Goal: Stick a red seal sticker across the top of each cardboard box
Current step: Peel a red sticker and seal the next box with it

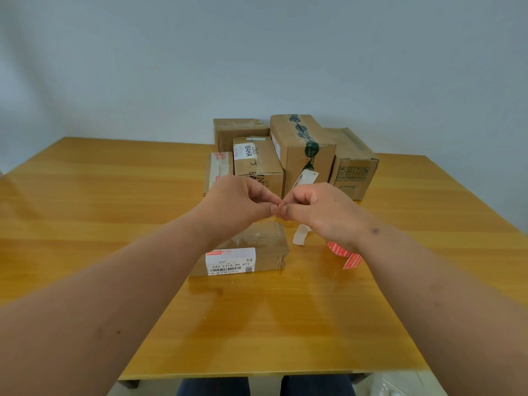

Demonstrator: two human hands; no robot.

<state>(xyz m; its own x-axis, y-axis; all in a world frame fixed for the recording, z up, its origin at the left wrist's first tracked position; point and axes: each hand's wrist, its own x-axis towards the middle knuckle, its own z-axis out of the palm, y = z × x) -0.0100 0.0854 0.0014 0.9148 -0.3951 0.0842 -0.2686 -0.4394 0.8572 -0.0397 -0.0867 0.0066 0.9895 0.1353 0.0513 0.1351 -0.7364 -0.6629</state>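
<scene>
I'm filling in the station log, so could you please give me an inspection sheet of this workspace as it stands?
Surface: wooden table, glossy, boxes grouped at the far middle.
Job's things: flat box lies nearest, with clear tape and a white barcode label on it; five cardboard boxes stand behind it; red sticker is pinched between both hands above the flat box; red sticker strip lies right of the flat box.
Clutter: white backing paper beside the flat box.
Grippers: left hand and right hand meet fingertip to fingertip on the sticker.
Cables: nothing seen.
Surroundings: plain grey wall; person's knees below the table edge.
</scene>
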